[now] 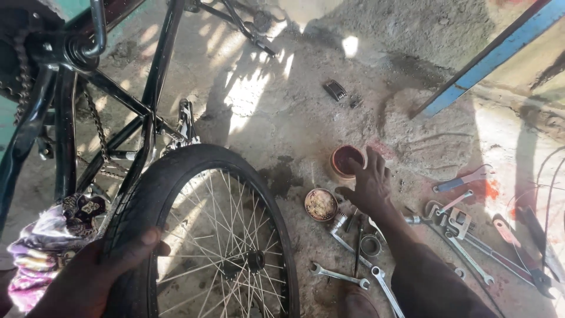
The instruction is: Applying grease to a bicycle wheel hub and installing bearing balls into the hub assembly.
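My left hand [97,274] grips the black tyre of a spoked bicycle wheel [203,235] that stands upright in front of me. Reaching out over the concrete floor, my right hand [371,179] has its fingers at the rim of a small brown round tin [344,160]. Whether it holds the tin I cannot tell. Beside it lies a round lid [321,204] with a dirty inside.
A black bicycle frame [147,88] with chain stands upside down at left. Several spanners [340,275] and pliers [465,235] lie scattered on the floor at right. A blue bar [488,59] slants at top right. Patterned cloth [41,247] hangs at lower left.
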